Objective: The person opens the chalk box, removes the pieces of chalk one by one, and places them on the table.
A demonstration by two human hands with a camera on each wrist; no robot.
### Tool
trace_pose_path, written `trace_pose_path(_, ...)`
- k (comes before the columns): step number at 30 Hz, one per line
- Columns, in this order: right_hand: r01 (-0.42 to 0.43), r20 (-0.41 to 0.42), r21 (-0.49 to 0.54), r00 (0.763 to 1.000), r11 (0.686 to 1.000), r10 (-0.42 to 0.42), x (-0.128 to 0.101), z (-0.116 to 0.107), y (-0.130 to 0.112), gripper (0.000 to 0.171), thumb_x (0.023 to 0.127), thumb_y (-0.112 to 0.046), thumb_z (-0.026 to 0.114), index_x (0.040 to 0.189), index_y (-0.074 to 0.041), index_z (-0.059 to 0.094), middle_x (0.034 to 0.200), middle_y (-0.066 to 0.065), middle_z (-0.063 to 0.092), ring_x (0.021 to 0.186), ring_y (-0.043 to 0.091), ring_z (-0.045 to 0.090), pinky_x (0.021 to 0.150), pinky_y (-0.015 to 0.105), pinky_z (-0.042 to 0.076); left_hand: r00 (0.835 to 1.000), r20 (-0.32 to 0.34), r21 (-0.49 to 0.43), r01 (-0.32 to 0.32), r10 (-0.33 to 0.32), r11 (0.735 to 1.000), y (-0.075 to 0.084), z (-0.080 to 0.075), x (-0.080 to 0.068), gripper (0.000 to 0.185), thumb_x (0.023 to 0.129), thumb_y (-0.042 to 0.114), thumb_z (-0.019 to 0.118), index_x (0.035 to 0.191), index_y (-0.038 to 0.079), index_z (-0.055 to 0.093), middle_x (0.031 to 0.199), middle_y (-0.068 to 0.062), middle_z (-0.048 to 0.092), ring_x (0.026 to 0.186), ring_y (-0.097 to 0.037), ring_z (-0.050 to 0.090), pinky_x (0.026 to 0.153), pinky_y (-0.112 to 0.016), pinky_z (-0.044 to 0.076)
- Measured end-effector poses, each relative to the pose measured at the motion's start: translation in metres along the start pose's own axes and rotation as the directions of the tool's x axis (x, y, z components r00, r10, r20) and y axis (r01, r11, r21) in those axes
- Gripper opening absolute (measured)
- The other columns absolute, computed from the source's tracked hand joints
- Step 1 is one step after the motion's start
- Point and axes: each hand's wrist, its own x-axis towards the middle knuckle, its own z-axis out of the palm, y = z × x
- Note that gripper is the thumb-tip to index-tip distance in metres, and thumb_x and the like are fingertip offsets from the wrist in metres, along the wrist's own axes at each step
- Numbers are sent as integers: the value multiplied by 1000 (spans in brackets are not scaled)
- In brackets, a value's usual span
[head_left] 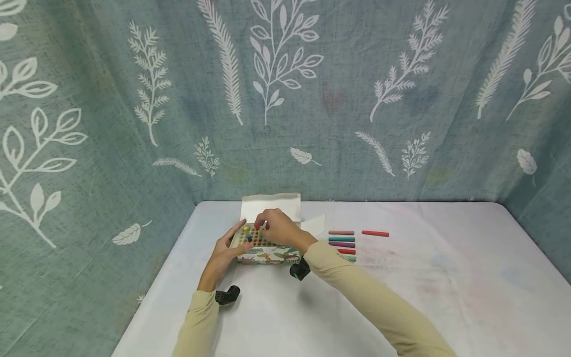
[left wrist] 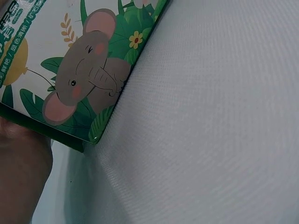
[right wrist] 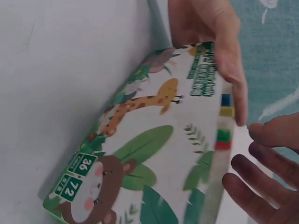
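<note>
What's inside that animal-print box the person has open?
The box holds a grid of slots; a few chalk ends, blue, yellow, green and red, show. The right hand covers the other slots.

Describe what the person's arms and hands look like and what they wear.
Both arms wear long beige sleeves reaching the wrists. Left hand and right hand are bare, no gloves. A small black camera sits under the left wrist, another under the right.

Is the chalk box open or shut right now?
Open. The chalk box has its lid flap standing up behind it, and its grid of holes shows from above, with only a few coloured sticks in it.
</note>
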Motion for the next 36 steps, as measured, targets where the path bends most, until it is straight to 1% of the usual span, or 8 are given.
trace_pose_path(2,-8,23,-22,1000,1000,9,3,5,1,23,87,3,60,108,-3,70,104,9,65,87,17,61,72,23,49,1000,0,-4,-6,6,1000,-2,0,1,76,87,16,70,151,23,28,139,-16,41,113,-27,52,86,-34,48)
trace_pose_path(7,-7,80,-98,997,995,15,4,18,5,26,89,1,59,112,-6,69,106,6,62,89,14,59,72,21,48,1000,-13,-10,-24,23,1000,-17,-2,9,74,87,16,70,149,28,31,145,-9,35,116,-28,49,86,-35,48)
trace_pose_path(10,2,64,-146,998,989,7,3,24,7,26,89,2,59,113,-5,69,106,7,62,87,13,59,70,19,48,999,-18,2,-32,32,999,-26,-4,13,72,87,19,71,147,34,33,145,-6,35,117,-28,49,87,-35,47)
trace_pose_path(14,14,18,-200,1000,980,-11,2,28,7,24,89,1,61,111,-4,69,103,8,63,89,16,62,73,19,49,999,-32,11,-39,39,999,-29,-4,13,72,86,21,72,146,36,34,141,-6,40,117,-28,50,88,-36,47)
trace_pose_path(18,6,1,-241,1000,971,-6,3,31,5,22,88,0,64,108,-4,70,102,8,64,91,17,63,76,19,50,999,-36,2,-36,36,999,-28,-4,12,73,86,20,72,146,34,34,140,-8,41,116,-29,50,87,-36,48)
trace_pose_path(26,9,-36,-230,999,973,-18,3,32,8,20,85,0,69,104,-3,72,100,9,66,90,18,64,75,21,50,1000,-12,-11,-15,15,1000,0,3,0,75,87,15,70,150,24,30,141,-13,40,117,-30,50,86,-35,48)
trace_pose_path(33,17,-74,-205,997,979,-33,2,31,9,17,84,0,69,100,-3,72,96,9,66,84,18,64,71,21,50,1000,-7,-3,-19,19,1000,0,3,0,76,87,15,70,150,23,28,144,-11,37,118,-27,49,88,-33,47)
trace_pose_path(36,11,-96,-183,995,983,-29,1,32,9,15,84,0,69,99,-4,72,93,8,66,81,16,63,68,20,49,1000,-9,-9,-16,16,1000,-9,0,3,76,87,15,70,150,25,29,143,-12,38,117,-27,50,87,-33,47)
